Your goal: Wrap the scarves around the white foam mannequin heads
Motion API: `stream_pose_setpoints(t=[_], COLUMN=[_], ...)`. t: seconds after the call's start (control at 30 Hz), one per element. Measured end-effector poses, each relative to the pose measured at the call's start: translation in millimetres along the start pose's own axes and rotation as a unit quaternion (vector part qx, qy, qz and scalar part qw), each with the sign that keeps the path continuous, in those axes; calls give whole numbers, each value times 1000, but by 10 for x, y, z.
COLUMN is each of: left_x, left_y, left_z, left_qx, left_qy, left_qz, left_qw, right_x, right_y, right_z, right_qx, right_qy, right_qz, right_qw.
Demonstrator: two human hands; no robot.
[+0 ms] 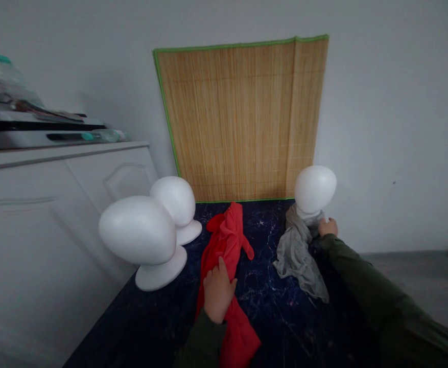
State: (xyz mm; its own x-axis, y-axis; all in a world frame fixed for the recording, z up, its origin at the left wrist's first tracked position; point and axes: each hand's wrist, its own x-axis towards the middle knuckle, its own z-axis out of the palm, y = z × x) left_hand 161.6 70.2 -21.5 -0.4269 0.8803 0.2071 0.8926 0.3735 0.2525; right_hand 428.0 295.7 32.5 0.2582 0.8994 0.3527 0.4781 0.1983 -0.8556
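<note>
Red fabric lies under your left hand (218,291): a red scarf (227,260) stretched lengthwise along the dark marbled surface (269,306), running from near the bamboo mat (242,122) back toward you. Your palm rests flat on its middle with the fingers (221,266) loosely spread over the cloth, not closed around it. Your right hand (328,226), at the end of a dark green sleeve (361,286), reaches forward to the base of the white foam mannequin head (314,189) on the right; it touches the grey scarf (298,253) bunched around that head's neck, but you cannot tell from this view whether the fingers are pinching the cloth or only resting against it. The grey scarf trails from the neck down over the dark surface toward you, well apart from the red one. On the left stand two more foam mannequin heads, a nearer one (139,230) and a farther one (173,202), both bare, just beside a white cabinet (55,204). The mat leans upright against the white wall (392,128), edged in green. Blurred clutter sits on the cabinet top.
</note>
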Motion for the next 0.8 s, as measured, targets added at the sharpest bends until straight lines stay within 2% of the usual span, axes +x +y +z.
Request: stream_pose_setpoints(t=[0.1, 0.13, 0.2, 0.23, 0.27, 0.3, 0.37, 0.5, 0.57, 0.63, 0.73, 0.8], left_x=[61, 79, 111, 125, 140, 156, 192, 278, 316, 346, 387, 420], left_y=[-85, -109, -147, -161, -171, -180, -197, -263, -306, -343, -373, -383], left_z=[-47, -64, -93, -104, -112, -116, -116, -113, -118, -120, -96, -68], left_qx=[-41, -61, -105, -128, -149, -166, -191, -246, -292, -347, -446, -526], left_qy=[-8, -8, 7, 20, 32, 41, 51, 75, 102, 136, 182, 198], left_qz=[-7, -9, -14, -17, -21, -26, -39, -64, -80, -102, -143, -173], left_qw=[999, 998, 994, 991, 988, 985, 979, 964, 948, 922, 865, 809], right_x=[-236, -377, -714, -890, -1054, -1196, -1387, -1421, -1358, -1303, -1265, -1253], right_y=[41, 25, -64, -131, -206, -280, -401, -468, -456, -455, -487, -523], right_z=[119, 191, 382, 496, 616, 737, 960, 1216, 1205, 1088, 736, 432], right_qx=[-21, -23, -29, -34, -71, -112, -164, -186, -176, -155, -122, -65], right_qy=[-18, -47, -142, -193, -258, -299, -334, -342, -332, -304, -243, -197], right_qz=[-73, -110, -197, -238, -305, -343, -352, -304, -290, -282, -274, -267], right_qw=[997, 993, 970, 951, 914, 884, 859, 869, 880, 897, 922, 941])
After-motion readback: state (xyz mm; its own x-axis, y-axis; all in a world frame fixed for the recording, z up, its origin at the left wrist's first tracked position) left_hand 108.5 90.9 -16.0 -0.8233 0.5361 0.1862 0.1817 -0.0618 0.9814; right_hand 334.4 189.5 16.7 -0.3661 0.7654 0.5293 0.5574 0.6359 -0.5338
